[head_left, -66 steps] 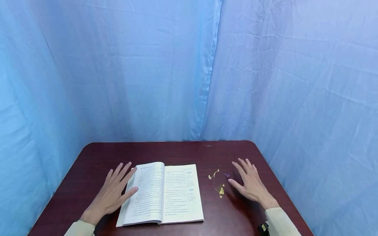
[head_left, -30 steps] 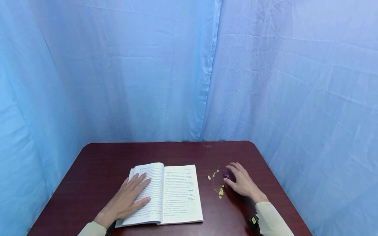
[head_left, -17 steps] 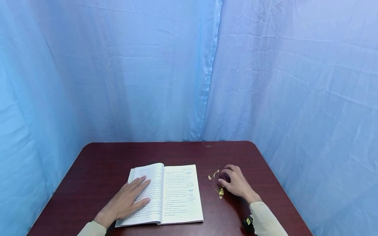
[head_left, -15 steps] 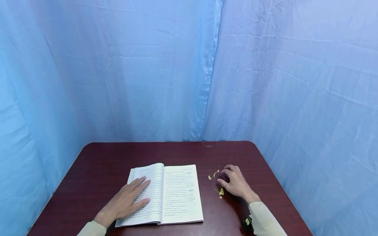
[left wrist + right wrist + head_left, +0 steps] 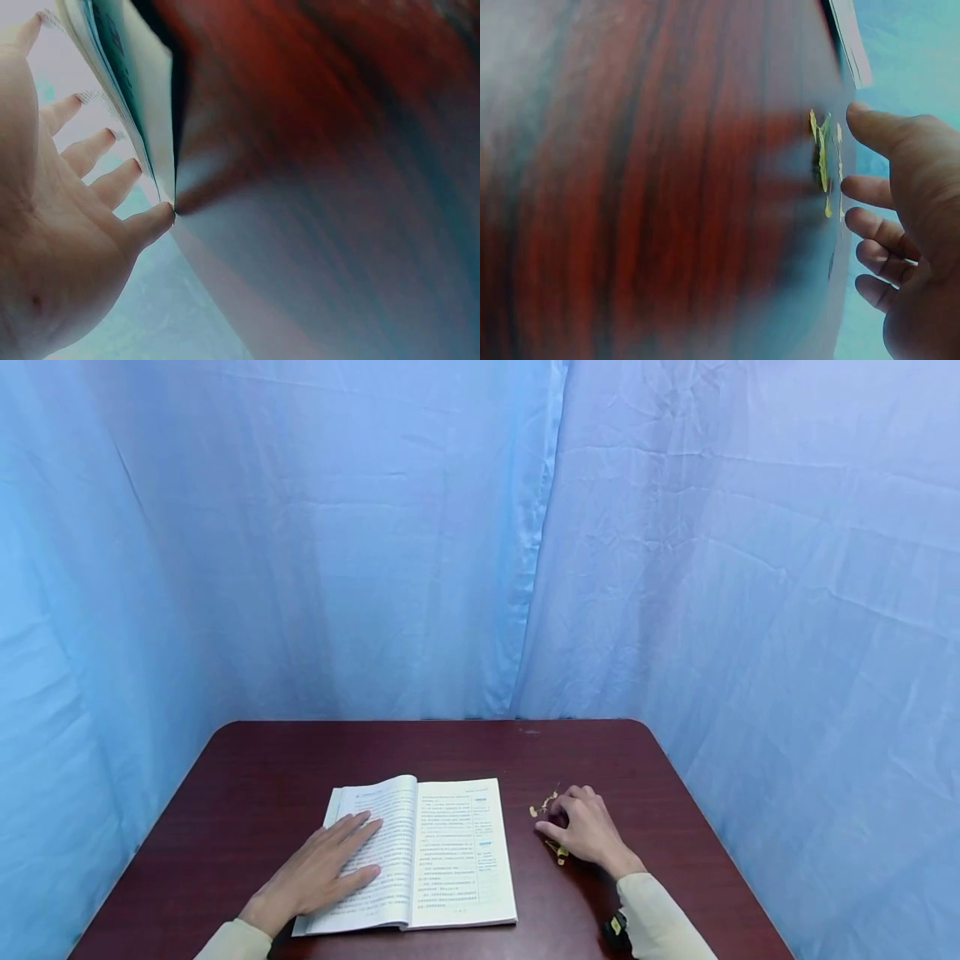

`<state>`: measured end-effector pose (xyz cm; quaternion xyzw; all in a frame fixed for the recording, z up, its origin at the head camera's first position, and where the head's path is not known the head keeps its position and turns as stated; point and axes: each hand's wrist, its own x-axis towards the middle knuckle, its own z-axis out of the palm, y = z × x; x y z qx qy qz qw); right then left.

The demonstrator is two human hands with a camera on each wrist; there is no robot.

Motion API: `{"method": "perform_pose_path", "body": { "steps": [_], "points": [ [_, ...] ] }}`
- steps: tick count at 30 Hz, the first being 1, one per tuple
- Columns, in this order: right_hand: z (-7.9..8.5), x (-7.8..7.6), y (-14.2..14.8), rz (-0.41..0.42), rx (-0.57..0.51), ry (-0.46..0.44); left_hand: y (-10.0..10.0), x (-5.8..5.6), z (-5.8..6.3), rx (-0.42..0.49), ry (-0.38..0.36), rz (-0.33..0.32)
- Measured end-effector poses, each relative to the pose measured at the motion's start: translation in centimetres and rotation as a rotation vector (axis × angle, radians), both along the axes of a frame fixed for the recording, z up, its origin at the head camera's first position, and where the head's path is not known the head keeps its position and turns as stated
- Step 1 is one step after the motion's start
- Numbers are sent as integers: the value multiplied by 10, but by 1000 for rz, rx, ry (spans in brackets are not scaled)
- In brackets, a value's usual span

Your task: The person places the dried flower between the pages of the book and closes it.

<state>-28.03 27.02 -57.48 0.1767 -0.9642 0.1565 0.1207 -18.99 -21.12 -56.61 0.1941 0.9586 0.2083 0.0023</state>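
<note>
An open book (image 5: 457,852) with printed pages lies on the table, its left-hand leaves bulging up. My left hand (image 5: 318,870) rests on the left page with straight, spread fingers; in the left wrist view the fingertips touch the page and the little finger reaches the book's edge. My right hand (image 5: 588,831) hovers over small dried flowers right of the book, thumb and index finger apart. A yellow flower sprig (image 5: 561,854) shows below the thumb, and a pale sprig (image 5: 534,811) lies beyond the fingertips. In the right wrist view the hand (image 5: 930,202) holds nothing. The purple flower is hidden in the head view.
The dark red-brown table (image 5: 420,747) has rounded far corners. Blue curtains (image 5: 360,568) hang behind it and along both sides. A dark device (image 5: 617,931) sits at the right wrist.
My left hand has moved right from the book's left edge onto the page. My right hand has moved left over the flowers, its fingers bending and covering the purple one.
</note>
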Motion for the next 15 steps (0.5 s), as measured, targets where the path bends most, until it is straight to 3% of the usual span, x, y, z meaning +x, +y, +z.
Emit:
{"method": "perform_pose_path", "body": {
  "steps": [8,15],
  "points": [
    [-4,-2,0,-28,-23,-40,1,0,-2,14,-24,13],
    [-5,-5,6,-28,-34,-12,1,1,0,34,-50,8]
  ]
}}
